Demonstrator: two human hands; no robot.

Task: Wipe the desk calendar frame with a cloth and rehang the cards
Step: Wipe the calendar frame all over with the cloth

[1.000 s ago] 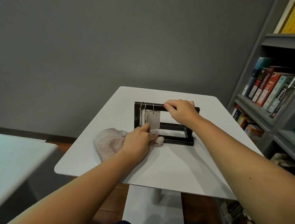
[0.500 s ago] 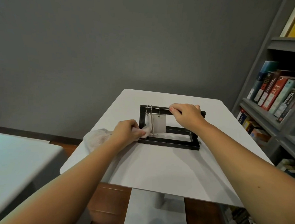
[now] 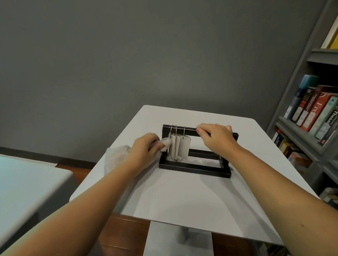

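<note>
A black desk calendar frame [image 3: 195, 168] stands on the small white table [image 3: 190, 202]. Pale cards [image 3: 180, 148] hang from three metal rings on the left part of its top bar. My right hand [image 3: 215, 138] grips the right half of that bar. My left hand [image 3: 146, 148] holds a pale fluffy cloth [image 3: 116, 158] and presses a bunched end of it against the frame's left upright, beside the cards. The rest of the cloth trails off to the left over the table edge.
A grey wall rises behind the table. A grey bookshelf [image 3: 307, 141] full of books stands at the right. Another white tabletop [image 3: 16, 191] lies at the lower left, with wooden floor between the two tables.
My left hand has lifted the cloth from the frame's base near the front up to the left upright. My right hand has stayed on the top bar.
</note>
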